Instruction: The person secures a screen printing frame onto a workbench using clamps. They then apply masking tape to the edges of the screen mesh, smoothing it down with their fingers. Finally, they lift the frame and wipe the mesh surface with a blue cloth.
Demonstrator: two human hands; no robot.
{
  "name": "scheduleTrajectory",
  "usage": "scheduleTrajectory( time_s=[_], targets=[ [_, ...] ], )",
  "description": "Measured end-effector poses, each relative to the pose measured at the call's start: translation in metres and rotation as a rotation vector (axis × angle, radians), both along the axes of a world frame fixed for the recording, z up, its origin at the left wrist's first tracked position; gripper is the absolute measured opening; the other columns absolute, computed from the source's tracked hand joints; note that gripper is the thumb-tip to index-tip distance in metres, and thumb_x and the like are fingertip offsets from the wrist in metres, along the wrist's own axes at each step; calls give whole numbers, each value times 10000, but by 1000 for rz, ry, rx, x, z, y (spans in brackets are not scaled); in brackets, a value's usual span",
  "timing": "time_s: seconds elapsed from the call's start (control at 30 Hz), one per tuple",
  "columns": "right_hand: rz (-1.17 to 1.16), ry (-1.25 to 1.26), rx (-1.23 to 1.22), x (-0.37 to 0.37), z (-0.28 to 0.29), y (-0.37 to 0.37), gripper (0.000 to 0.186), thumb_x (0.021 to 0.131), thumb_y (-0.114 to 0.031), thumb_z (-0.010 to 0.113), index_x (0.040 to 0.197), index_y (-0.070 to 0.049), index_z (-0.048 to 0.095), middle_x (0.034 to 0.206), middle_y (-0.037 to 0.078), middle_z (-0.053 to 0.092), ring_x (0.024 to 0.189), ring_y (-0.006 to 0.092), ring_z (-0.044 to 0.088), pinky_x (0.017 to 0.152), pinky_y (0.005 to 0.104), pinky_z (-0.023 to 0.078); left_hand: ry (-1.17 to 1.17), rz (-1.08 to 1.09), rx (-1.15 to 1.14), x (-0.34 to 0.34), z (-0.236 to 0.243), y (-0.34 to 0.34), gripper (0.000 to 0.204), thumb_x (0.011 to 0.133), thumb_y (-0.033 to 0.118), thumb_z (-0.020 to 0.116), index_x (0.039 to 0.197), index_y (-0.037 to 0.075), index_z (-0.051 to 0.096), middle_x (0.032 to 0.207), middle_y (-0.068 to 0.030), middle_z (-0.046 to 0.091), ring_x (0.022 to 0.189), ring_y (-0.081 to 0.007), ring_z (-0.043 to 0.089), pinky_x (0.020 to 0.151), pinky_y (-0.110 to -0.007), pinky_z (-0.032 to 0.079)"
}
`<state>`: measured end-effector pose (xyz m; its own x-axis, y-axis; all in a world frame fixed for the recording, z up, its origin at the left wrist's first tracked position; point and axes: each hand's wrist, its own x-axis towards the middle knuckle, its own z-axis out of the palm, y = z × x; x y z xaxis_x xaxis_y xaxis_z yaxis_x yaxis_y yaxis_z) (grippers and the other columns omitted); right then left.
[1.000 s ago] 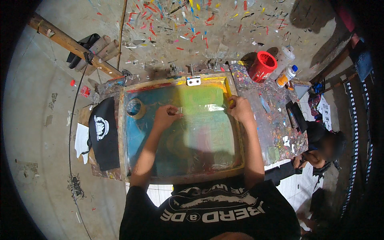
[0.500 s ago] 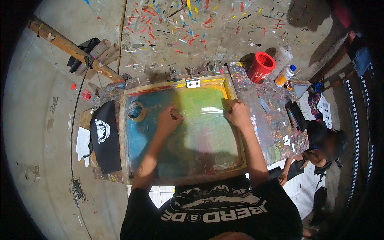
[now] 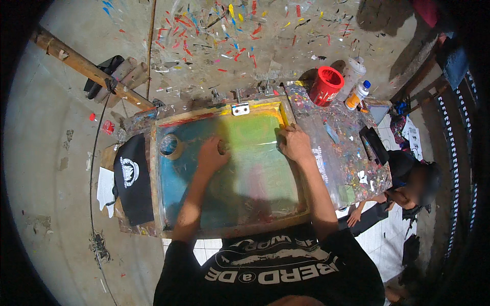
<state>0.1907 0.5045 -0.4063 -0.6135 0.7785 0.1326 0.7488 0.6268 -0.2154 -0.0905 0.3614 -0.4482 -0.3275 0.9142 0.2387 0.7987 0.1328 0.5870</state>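
A screen-printing frame (image 3: 157, 194) with blue, green and pinkish mesh lies on the bench, under a metal clamp (image 3: 240, 108). My left hand (image 3: 214, 153) is closed in a pinch over the mesh's middle, at the left end of a thin clear tape strip (image 3: 258, 144). My right hand (image 3: 294, 143) pinches the other end by the frame's right inner edge, its fingers curled and partly hiding it. A tape roll (image 3: 177, 148) sits on the mesh left of my left hand.
Black printed cloth (image 3: 137, 204) lies left. The paint-spattered bench (image 3: 343, 158) holds a red bucket (image 3: 320, 94), bottles (image 3: 356, 97) and a dark tool (image 3: 372, 145). A wooden beam (image 3: 66, 58) runs upper left. At right a crouching person (image 3: 403, 168) reaches a hand (image 3: 354, 217) over dark material.
Both my hands have shifted slightly toward me, and the bright glare along the clear strip has thinned. The person at right has stretched a hand out toward the dark material.
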Motion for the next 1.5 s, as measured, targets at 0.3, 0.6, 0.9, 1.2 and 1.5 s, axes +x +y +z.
scheduleTrajectory(
  time_s=[0.3, 0.6, 0.9, 1.2, 1.5],
  targets=[
    [11, 164, -54, 14, -14, 5, 125, 782, -116, 734, 904, -117, 764, 1142, 82, 713, 1111, 322, 636, 914, 439, 555, 31, -74, 160, 10, -10, 11, 285, 760, 166, 752, 1017, 51, 702, 1084, -168, 648, 1079, -372, 596, 926, -462, 511],
    [0, 256, -51, 22, -11, 0, 85, 793, -134, 753, 867, -120, 790, 1104, 104, 731, 1051, 347, 655, 913, 450, 542, -112, -196, 62, 4, 9, -5, 90, 877, 121, 731, 929, 59, 693, 898, -130, 664, 889, -333, 623, 808, -436, 498],
    [64, 242, -90, 31, 13, -8, 121, 783, -69, 747, 898, -81, 785, 1079, 110, 744, 1029, 350, 673, 916, 443, 538, -115, -239, 76, 9, 18, -21, 104, 927, 143, 702, 986, 60, 678, 918, -119, 691, 855, -332, 647, 788, -430, 505],
    [76, 338, -177, 40, 26, -22, 99, 798, -44, 746, 893, -47, 776, 1032, 153, 724, 974, 380, 675, 872, 478, 544, -124, -270, 120, 14, 27, -30, 126, 911, 152, 726, 973, 50, 685, 969, -128, 719, 937, -353, 674, 852, -437, 515],
    [94, 505, -317, 48, 34, -33, 117, 800, 18, 748, 917, 16, 744, 1019, 200, 685, 961, 397, 676, 862, 449, 536, -151, -322, 118, 15, 44, -41, 88, 893, 98, 729, 959, 50, 695, 971, -125, 728, 943, -347, 686, 847, -436, 530]
  ],
)
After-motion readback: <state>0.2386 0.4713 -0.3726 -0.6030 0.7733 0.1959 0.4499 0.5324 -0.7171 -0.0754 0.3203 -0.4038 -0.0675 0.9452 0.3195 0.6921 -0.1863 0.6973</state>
